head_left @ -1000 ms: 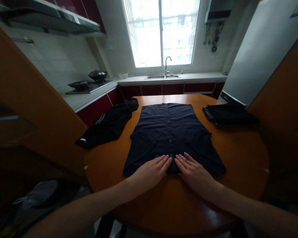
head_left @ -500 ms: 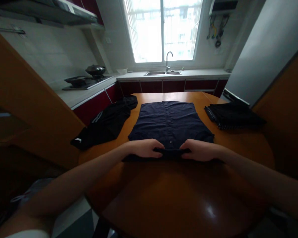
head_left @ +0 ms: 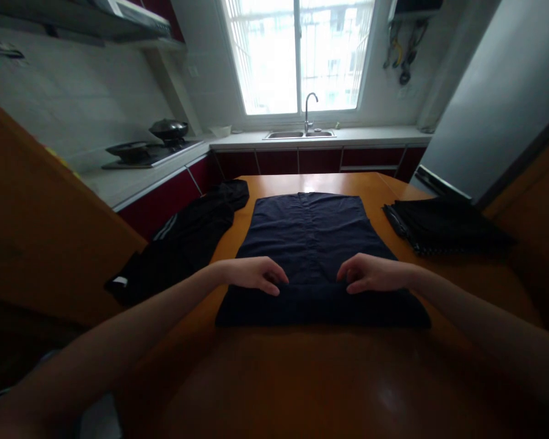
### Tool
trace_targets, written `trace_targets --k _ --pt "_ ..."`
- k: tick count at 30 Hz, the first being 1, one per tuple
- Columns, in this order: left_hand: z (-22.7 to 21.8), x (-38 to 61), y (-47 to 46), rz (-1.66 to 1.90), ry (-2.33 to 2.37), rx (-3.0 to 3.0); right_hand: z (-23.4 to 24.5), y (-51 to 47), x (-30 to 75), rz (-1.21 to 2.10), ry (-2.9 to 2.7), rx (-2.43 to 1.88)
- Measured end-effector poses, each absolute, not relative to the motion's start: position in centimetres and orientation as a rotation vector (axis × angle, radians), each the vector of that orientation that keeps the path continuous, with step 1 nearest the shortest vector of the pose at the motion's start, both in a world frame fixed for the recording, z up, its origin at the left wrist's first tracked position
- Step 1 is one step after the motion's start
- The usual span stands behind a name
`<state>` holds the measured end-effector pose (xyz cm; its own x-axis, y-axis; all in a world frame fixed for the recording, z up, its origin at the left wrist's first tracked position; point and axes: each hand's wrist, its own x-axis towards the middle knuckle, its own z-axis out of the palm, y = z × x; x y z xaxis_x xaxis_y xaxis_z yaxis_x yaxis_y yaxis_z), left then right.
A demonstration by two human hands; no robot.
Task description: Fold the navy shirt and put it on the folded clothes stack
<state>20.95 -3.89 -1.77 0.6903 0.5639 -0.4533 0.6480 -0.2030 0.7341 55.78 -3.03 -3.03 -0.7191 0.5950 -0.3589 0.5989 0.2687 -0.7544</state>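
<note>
A dark navy shirt [head_left: 308, 235] lies flat in the middle of the round wooden table [head_left: 302, 378], its near part doubled over into a wide band. My left hand [head_left: 255, 274] rests on the shirt left of centre, fingers curled down and pinching the cloth. My right hand [head_left: 371, 273] mirrors it right of centre, also curled onto the fabric. The two hands are about a hand's width apart, along the line of the fold.
A crumpled black garment [head_left: 178, 241] hangs over the table's left edge. A folded dark stack [head_left: 443, 225] sits at the right. Behind are a counter with a stove and pan [head_left: 167, 131], a sink with a tap [head_left: 306, 125], a window and a grey fridge [head_left: 489, 103].
My hands lay flat on the shirt's near edge, then closed on it. They have moved away from me over the shirt, and its near part now lies folded over.
</note>
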Motion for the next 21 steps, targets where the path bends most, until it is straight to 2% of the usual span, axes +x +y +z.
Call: trace_targets --k 7,13,21 --pt "-1.8 17.0 -7.1 -0.046 1.141 1.969 -2.9 -6.3 60.5 -1.374 2.524 1.447" --pt "-2.9 16.5 -8.2 0.077 1.243 1.922 -2.6 -6.0 63.0 -1.323 2.440 1.413" --pt "-2.7 16.8 -6.6 0.199 1.399 1.876 -3.2 -3.3 62.3 -1.185 2.646 1.492"
